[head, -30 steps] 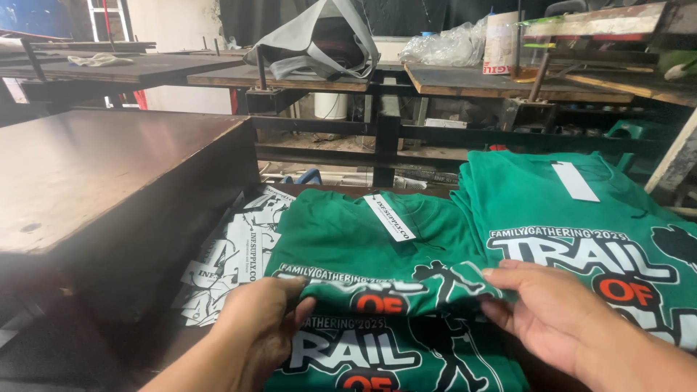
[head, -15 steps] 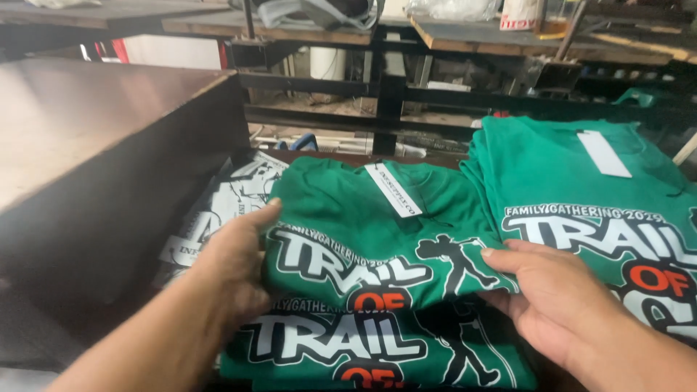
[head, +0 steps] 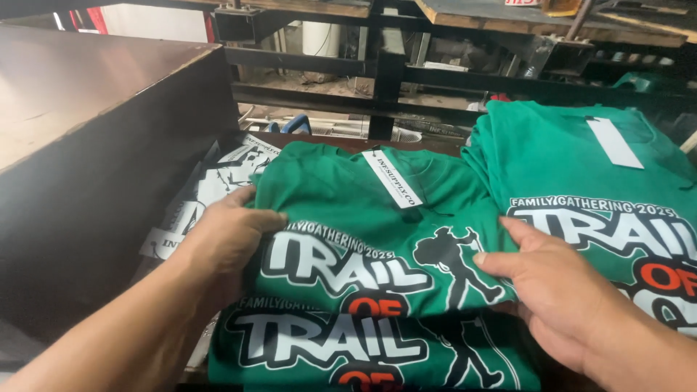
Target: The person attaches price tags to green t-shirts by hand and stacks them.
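A folded green printed T-shirt (head: 363, 210) lies on top of a stack of the same shirts, with a white paper strip (head: 392, 178) across its collar. My left hand (head: 229, 232) grips its left edge, thumb on top of the cloth. My right hand (head: 555, 287) rests against the shirt's right edge, fingers curled under it. Below it the front of another green shirt (head: 363, 356) shows the same white and orange print with a dark hiker figure.
A second stack of green shirts (head: 595, 181) lies to the right with a white strip on top. A dark brown wooden box (head: 87, 131) stands at the left. White printed sheets (head: 218, 181) lie under the stack. Black metal racking (head: 392, 65) runs behind.
The view has dropped closer to the shirts. Both hands have closed in on the top shirt's edges, and the shirt now sits a little further back over the one below.
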